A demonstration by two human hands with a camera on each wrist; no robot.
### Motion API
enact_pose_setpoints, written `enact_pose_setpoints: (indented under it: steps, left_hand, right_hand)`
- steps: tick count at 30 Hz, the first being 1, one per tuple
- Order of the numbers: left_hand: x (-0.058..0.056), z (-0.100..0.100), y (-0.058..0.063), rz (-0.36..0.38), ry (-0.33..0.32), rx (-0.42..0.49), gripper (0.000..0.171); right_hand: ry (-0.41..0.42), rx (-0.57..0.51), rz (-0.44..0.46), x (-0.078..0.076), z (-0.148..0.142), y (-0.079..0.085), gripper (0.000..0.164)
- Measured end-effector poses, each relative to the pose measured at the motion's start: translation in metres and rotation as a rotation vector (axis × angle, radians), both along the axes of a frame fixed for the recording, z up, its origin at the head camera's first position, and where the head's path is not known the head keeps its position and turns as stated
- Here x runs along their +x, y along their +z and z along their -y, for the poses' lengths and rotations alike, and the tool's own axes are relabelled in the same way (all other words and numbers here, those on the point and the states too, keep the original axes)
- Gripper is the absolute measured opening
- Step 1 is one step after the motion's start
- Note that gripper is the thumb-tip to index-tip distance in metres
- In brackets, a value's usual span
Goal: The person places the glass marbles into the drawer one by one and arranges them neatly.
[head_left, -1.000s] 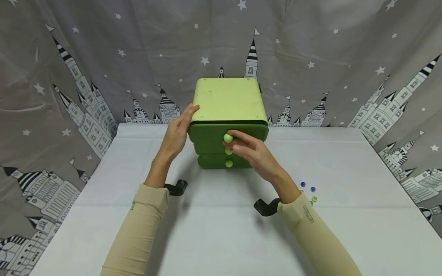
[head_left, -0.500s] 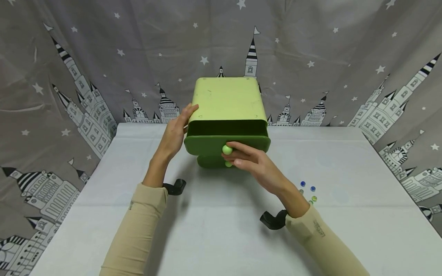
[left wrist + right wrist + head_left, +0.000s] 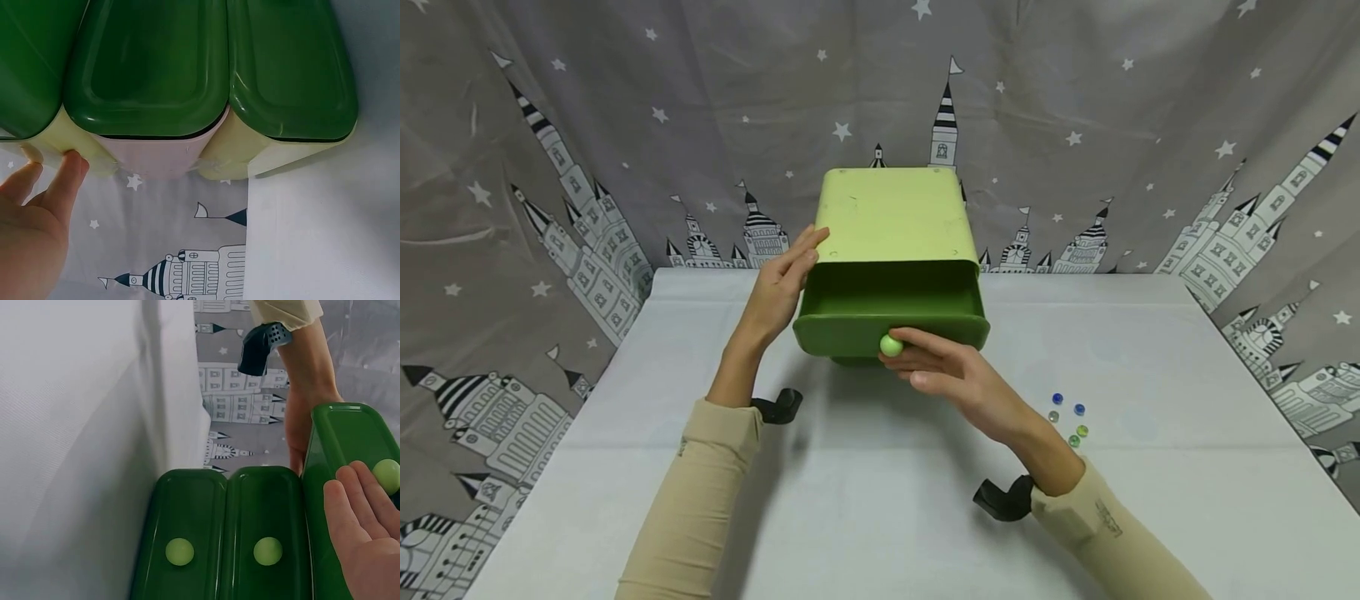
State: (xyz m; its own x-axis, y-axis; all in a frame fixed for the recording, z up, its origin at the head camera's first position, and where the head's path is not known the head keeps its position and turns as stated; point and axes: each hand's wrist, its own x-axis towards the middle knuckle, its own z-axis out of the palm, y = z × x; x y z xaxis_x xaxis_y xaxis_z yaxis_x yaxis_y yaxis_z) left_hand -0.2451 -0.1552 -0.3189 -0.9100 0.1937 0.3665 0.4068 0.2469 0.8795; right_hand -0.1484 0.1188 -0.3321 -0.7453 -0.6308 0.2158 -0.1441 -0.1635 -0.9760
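Observation:
A small drawer cabinet (image 3: 895,212) with a yellow-green top stands at the back middle of the table. Its top drawer (image 3: 838,335), dark green, is pulled out toward me, and the bare inside shows. My right hand (image 3: 966,379) holds the drawer's round light-green knob (image 3: 891,345) between its fingers. My left hand (image 3: 775,296) rests against the cabinet's left side, fingertips at the top edge. In the left wrist view its fingers (image 3: 65,181) lie straight along the side wall. Below, the two lower drawers (image 3: 190,509) are shut, each with a knob (image 3: 268,551).
Several small glass beads (image 3: 1079,409), blue, green and clear, lie on the white tablecloth (image 3: 880,500) right of my right forearm. A grey curtain (image 3: 715,108) with castles and stars hangs behind the table. Black wrist-camera mounts (image 3: 1003,498) stick out from both wrists.
The top drawer has slid out toward me, from nearly shut to well open. My right hand has moved down and nearer with its knob. My left hand stays almost in place.

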Motion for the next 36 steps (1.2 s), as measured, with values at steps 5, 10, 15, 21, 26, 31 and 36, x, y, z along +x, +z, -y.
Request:
enact_pose_setpoints:
  steps: [5,10,15,21,26,31,36]
  left_hand:
    - [0.0,-0.001,0.0,-0.003,0.008,0.001,0.043]
    - [-0.002,0.0,0.001,0.009,0.01,-0.01,0.044]
    - [-0.005,0.002,0.006,0.056,0.012,-0.045,0.044]
    - [-0.011,0.005,0.013,0.089,-0.012,-0.096,0.048]
    - [-0.013,0.008,0.013,0.104,-0.03,-0.138,0.056]
    - [-0.014,0.009,0.013,0.134,-0.043,-0.116,0.061]
    - [-0.015,0.009,0.013,0.16,-0.065,-0.087,0.062]
  right_hand:
    - [0.01,0.017,0.0,0.005,-0.001,0.0,0.06]
    - [0.009,0.011,-0.009,0.005,-0.001,-0.001,0.06]
    - [0.01,-0.002,-0.019,0.005,-0.001,-0.001,0.061]
    - [0.003,0.002,-0.013,0.005,-0.001,-0.002,0.059]
    - [0.006,0.007,-0.015,0.006,-0.002,-0.004,0.059]
    - [0.006,0.006,-0.016,0.006,-0.002,-0.006,0.06]
    - [0.018,0.002,-0.013,0.008,-0.003,-0.01,0.059]
